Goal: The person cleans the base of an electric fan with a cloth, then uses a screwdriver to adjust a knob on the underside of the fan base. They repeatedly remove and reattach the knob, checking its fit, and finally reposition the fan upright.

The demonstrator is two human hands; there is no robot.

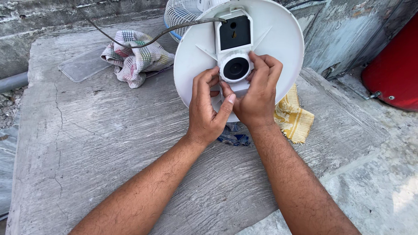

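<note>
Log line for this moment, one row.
left hand: on round white fan base | right hand: fingers at its black-centred socket | cord attached | checked cloth behind

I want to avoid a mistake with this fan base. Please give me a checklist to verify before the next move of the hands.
1. Both hands on the part: left hand and right hand touch the round socket: ok.
2. White fan base supported: tilted up, held only by the hands: not ok.
3. Power cord unplugged: its end is out of view: cannot tell.
4. Checked cloth clear of the hands: ok.
5. Yellow cloth free: partly under the base: not ok.
</note>
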